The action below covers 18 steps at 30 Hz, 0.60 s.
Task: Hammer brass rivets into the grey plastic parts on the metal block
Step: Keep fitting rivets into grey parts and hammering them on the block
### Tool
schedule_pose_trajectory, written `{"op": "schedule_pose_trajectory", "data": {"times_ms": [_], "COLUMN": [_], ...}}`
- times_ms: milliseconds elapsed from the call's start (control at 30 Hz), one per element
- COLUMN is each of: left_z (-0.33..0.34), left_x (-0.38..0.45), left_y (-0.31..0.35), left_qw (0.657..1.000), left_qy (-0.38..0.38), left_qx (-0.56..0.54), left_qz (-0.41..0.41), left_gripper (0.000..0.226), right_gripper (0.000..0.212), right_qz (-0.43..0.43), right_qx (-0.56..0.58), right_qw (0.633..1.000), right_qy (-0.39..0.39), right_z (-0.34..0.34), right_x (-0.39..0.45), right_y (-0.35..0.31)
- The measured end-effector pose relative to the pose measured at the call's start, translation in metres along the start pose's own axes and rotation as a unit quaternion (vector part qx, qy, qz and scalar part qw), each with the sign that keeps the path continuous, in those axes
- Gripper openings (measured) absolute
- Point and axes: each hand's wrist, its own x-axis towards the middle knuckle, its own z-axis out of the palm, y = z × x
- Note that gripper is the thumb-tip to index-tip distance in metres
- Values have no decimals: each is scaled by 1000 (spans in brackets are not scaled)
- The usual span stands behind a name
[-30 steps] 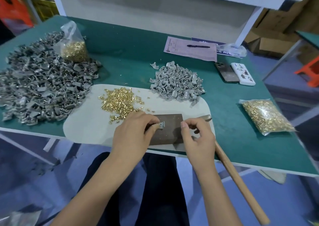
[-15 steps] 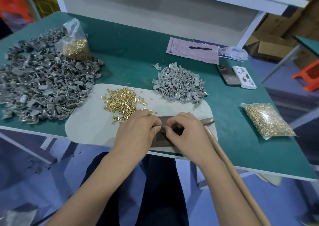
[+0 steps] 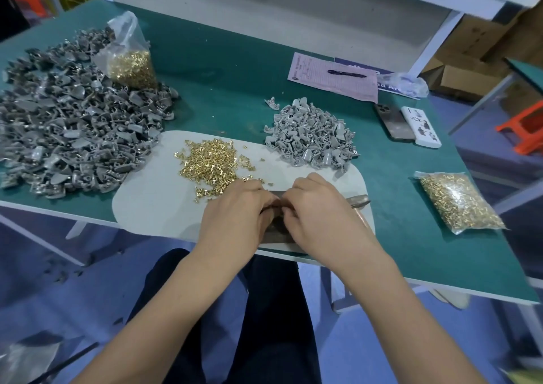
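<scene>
My left hand (image 3: 238, 216) and my right hand (image 3: 320, 210) meet fingertip to fingertip over the dark metal block (image 3: 276, 232) at the near edge of the white mat (image 3: 152, 201). The left fingers curl round a small grey plastic part on the block, which the hands mostly hide. The right thumb and forefinger pinch something small, apparently a brass rivet, against that part. Just beyond the left hand lies the loose pile of brass rivets (image 3: 211, 163). The hammer head (image 3: 358, 200) rests on the mat beside my right hand, and its handle runs under my right wrist.
On the green table a light grey parts pile (image 3: 308, 137) sits behind the hands and a large darker pile (image 3: 67, 137) lies at left. Bags of rivets stand at back left (image 3: 132, 60) and right (image 3: 458, 204). Paper with a pen (image 3: 332, 78) and two phones (image 3: 393, 122) lie at the back right.
My right hand has moved left across the block until its fingertips meet my left hand. The left hand has stayed on the grey part. The block is now mostly covered.
</scene>
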Motion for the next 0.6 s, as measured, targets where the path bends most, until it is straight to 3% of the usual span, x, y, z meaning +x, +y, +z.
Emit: {"op": "schedule_pose_trajectory", "data": {"times_ms": [200,500,600], "left_z": [1,0,0], "left_x": [-1,-2,-3], "left_y": [-1,-2,-1], "left_qw": [1000,1000,1000], "left_qy": [12,5,7], "left_qx": [-15,-14,-16], "left_qz": [-7,-4,-4], "left_gripper": [6,7,7], "right_gripper": [12,10,5], "right_qz": [91,96,134], "right_qx": [150,174,250], "right_qw": [983,976,948], "right_qy": [48,86,147], "right_z": [6,15,17], "right_x": [-5,-10,-22], "right_y": [4,8,18]}}
